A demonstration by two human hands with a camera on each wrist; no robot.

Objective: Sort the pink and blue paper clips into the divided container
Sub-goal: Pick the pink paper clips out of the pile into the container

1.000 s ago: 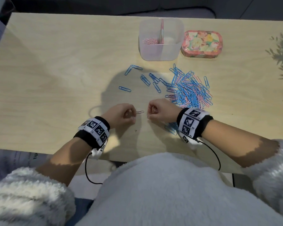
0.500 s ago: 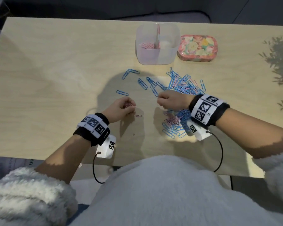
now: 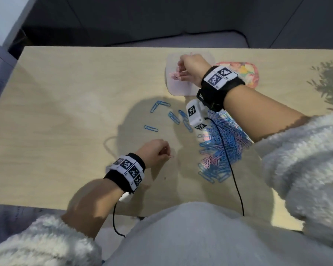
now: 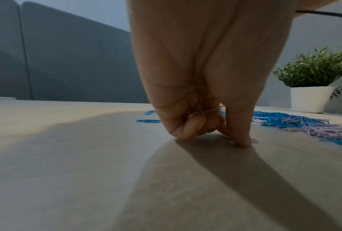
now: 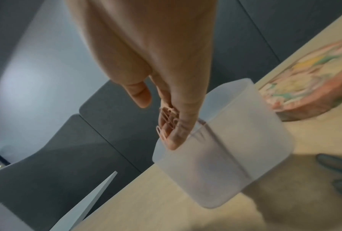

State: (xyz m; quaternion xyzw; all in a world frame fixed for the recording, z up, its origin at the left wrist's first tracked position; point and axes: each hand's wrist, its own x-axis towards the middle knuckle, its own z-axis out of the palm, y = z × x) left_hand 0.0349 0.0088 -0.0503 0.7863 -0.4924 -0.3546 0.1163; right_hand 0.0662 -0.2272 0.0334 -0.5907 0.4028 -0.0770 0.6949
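The translucent divided container (image 3: 174, 88) (image 5: 245, 150) stands at the back of the table. My right hand (image 3: 181, 71) (image 5: 158, 118) hovers over its left compartment. The fingers are almost straight, the thumb is lifted away, and several pink paper clips (image 5: 167, 120) lie against them. More pink clips (image 3: 173, 75) show inside that compartment. My left hand (image 3: 161, 150) (image 4: 215, 137) rests on the table near me with its fingers curled round thin pink clips (image 4: 210, 111). One fingertip presses a pink clip (image 3: 170, 156) (image 4: 254, 140) onto the wood. The mixed pile (image 3: 223, 144) (image 4: 304, 125) lies to the right.
Loose blue clips (image 3: 159, 105) (image 3: 151, 128) are scattered between my hands. A flowered tin (image 3: 247, 73) (image 5: 304, 87) sits right of the container. Potted plants in white pots (image 4: 312, 95) stand at the far right. My right arm and its cable (image 3: 227, 158) cross over the pile.
My right hand left the spot beside my left hand, passed the pile and rose to the container with pink clips. My left hand stayed in place with a clip at its fingertip.
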